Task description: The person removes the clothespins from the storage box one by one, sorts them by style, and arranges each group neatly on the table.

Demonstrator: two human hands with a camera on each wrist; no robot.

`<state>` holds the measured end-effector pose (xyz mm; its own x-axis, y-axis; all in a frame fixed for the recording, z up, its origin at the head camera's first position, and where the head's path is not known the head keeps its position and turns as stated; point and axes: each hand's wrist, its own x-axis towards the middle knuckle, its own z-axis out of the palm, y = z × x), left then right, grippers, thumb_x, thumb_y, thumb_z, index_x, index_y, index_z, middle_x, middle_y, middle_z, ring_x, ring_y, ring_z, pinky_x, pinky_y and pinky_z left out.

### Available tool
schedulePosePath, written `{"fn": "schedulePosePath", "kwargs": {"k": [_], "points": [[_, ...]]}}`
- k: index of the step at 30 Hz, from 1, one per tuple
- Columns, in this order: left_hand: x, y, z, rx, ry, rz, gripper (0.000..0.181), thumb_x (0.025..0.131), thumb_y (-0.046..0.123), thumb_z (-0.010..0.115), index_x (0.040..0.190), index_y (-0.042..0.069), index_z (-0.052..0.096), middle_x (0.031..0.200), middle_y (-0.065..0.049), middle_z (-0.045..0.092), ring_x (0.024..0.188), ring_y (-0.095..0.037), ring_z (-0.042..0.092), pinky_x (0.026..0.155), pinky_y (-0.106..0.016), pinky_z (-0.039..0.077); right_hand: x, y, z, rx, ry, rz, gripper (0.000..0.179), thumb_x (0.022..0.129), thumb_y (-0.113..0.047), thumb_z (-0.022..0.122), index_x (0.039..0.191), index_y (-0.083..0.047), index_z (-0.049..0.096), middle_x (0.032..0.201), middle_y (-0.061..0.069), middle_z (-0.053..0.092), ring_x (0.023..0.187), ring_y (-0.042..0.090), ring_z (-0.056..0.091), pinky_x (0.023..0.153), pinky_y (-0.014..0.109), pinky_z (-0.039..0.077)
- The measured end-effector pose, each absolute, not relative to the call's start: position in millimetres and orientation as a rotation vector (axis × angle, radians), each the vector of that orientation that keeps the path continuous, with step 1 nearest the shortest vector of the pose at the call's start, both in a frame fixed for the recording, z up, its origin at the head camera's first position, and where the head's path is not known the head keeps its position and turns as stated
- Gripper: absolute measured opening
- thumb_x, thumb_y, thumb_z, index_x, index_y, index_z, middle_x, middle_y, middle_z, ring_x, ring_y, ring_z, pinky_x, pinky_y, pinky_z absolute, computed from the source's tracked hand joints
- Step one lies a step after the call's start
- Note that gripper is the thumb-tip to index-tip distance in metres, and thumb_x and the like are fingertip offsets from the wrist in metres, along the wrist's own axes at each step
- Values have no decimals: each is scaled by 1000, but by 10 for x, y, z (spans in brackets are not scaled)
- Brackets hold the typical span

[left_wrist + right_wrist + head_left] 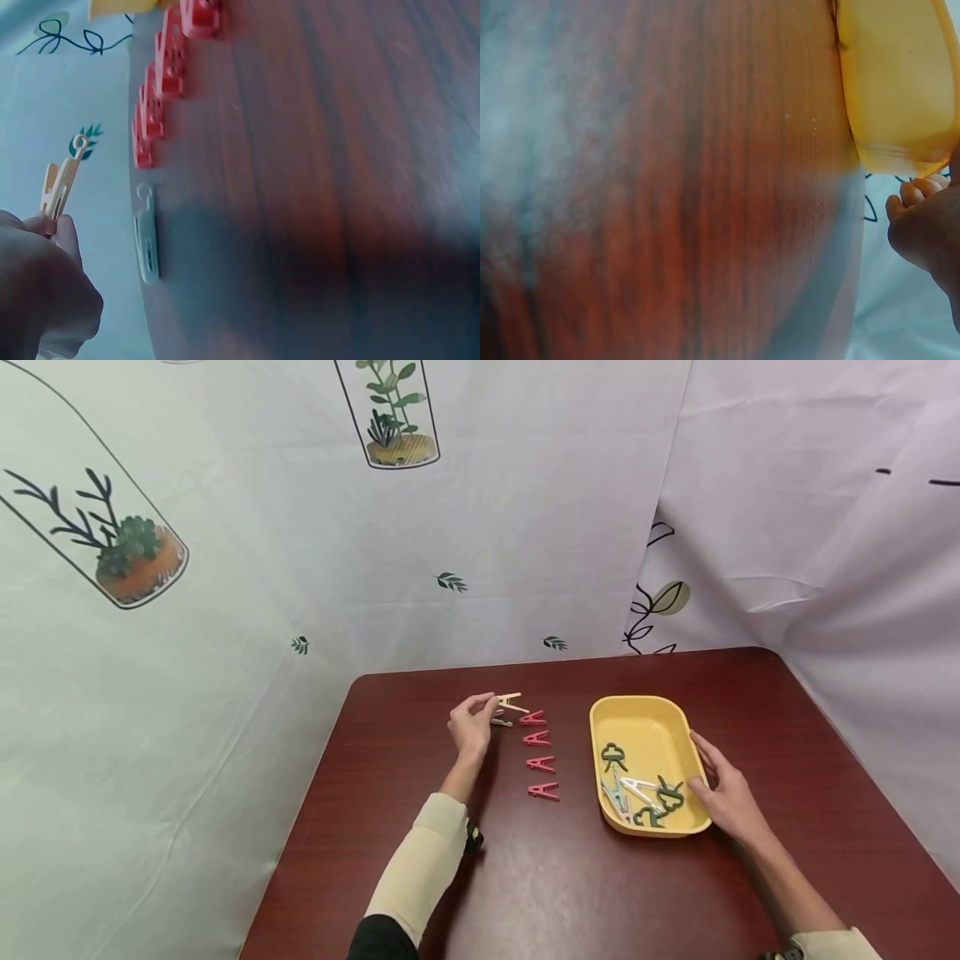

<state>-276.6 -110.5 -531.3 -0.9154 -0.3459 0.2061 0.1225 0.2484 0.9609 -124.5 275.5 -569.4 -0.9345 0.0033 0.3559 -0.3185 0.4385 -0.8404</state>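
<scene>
My left hand (472, 723) pinches a pale yellow clothespin (513, 702) above the table; the left wrist view shows the clothespin (63, 184) between thumb and finger. Just below lies a grey-green clothespin (501, 720), partly behind the hand. A column of several red clothespins (540, 763) lies to its right. My right hand (729, 793) grips the right side of a yellow tray (645, 708), thumb at the rim. Inside the tray's near half lie a white clothespin (637, 788), dark green clips (670, 795) and other pale clothespins, overlapping one another.
The dark red-brown table (555, 877) has its far edge against a white printed cloth (525, 527), which also hangs along both sides. A dark object (474, 837) is strapped at the left wrist.
</scene>
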Motion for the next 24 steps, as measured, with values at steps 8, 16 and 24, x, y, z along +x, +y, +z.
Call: {"fn": "schedulePosePath", "kwargs": {"k": [8, 16, 24], "points": [[-2717, -1299, -5404, 256, -2178, -1780, 13, 94, 10, 83, 104, 2, 84, 90, -9, 81, 82, -18, 80, 70, -18, 59, -1262, 2761, -5694, 268, -2380, 1510, 75, 90, 19, 60, 160, 5, 38, 150, 41, 46, 124, -16, 46, 92, 1, 41], [-2686, -1396, -5492, 305, -2202, -1813, 16, 94, 9, 83, 105, -3, 82, 87, -12, 80, 84, -33, 80, 67, -23, 62, -1263, 2764, -5700, 266, -2378, 1517, 75, 89, 20, 60, 160, 7, 37, 150, 41, 45, 123, -16, 47, 90, 2, 42], [-2663, -1451, -5565, 362, -2234, -1855, 10, 94, 7, 82, 100, -1, 83, 83, -12, 80, 77, -29, 80, 66, -27, 63, -1260, 2758, -5694, 270, -2375, 1532, 75, 90, 20, 59, 160, 7, 36, 151, 42, 44, 123, -16, 48, 89, 2, 43]]}}
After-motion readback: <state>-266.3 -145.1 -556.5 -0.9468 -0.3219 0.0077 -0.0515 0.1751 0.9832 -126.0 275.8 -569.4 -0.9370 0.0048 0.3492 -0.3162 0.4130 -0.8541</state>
